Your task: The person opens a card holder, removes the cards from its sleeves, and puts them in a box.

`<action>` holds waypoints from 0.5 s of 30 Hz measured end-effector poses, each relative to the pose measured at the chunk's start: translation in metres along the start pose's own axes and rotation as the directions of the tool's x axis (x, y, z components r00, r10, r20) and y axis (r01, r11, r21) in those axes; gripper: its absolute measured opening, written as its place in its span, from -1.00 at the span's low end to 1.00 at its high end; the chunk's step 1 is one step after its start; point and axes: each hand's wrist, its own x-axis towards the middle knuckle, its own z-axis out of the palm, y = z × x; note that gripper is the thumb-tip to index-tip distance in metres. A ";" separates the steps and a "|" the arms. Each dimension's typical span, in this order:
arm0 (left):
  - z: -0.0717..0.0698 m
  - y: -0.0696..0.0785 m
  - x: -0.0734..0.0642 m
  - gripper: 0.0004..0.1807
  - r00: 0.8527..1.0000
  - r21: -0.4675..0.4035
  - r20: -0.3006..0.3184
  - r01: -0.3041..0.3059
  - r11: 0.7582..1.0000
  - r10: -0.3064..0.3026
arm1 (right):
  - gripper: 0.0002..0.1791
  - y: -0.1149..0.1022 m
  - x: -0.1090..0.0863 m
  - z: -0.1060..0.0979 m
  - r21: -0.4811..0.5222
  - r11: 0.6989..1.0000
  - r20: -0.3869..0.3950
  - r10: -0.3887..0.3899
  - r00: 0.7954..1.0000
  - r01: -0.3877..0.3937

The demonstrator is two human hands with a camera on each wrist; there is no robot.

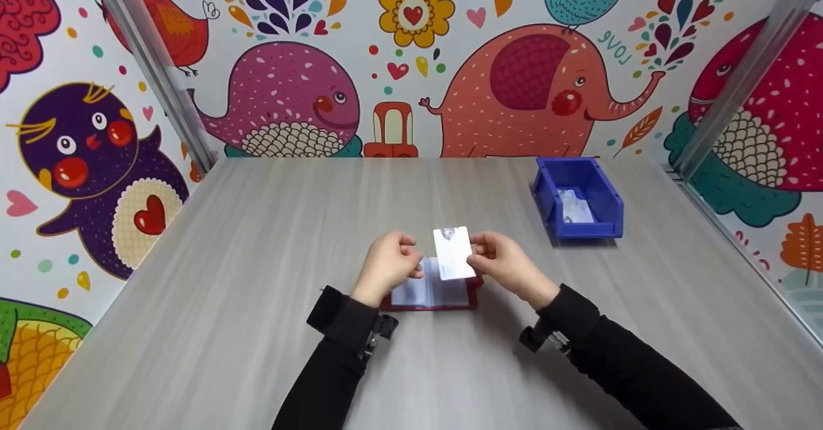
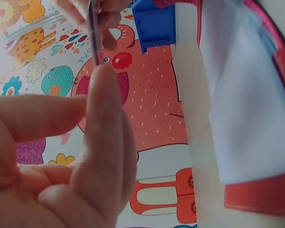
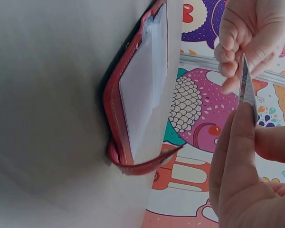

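A white card (image 1: 454, 254) with a grey print near its upper edge is held up over the table. My right hand (image 1: 508, 264) pinches it by its right edge between thumb and fingers. To its left, my left hand (image 1: 389, 264) hovers with loosely bent fingers and holds nothing; a small gap parts it from the card in the head view. Below both hands a red card holder (image 3: 118, 118) lies opened out on the table, its whitish sleeves (image 1: 411, 293) showing. Its red strap (image 3: 149, 166) sticks out at one side. The hands partly cover the holder in the head view.
A blue open-front bin (image 1: 585, 229) stands at the back right of the table, with several white cards (image 1: 577, 210) inside. The grey wood-grain table (image 1: 276, 243) meets printed cartoon walls at the back and sides. Metal posts (image 1: 168, 76) stand at the corners.
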 end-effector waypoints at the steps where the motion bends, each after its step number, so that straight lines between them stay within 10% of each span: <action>1: -0.001 0.000 0.000 -0.68 1.000 0.008 -0.007 0.000 1.000 0.000 | -0.60 0.000 0.000 -0.001 0.007 1.000 0.001 -0.002 1.000 0.002; 8: -0.010 -0.003 0.000 -0.64 0.998 0.197 -0.066 0.008 0.980 0.005 | -0.59 -0.002 -0.003 -0.007 0.026 0.999 -0.004 0.024 1.000 -0.024; 15: -0.012 -0.009 -0.003 -0.70 0.983 0.511 -0.143 -0.023 0.859 0.112 | -0.58 -0.004 -0.006 -0.016 0.009 0.999 -0.013 0.036 0.999 -0.036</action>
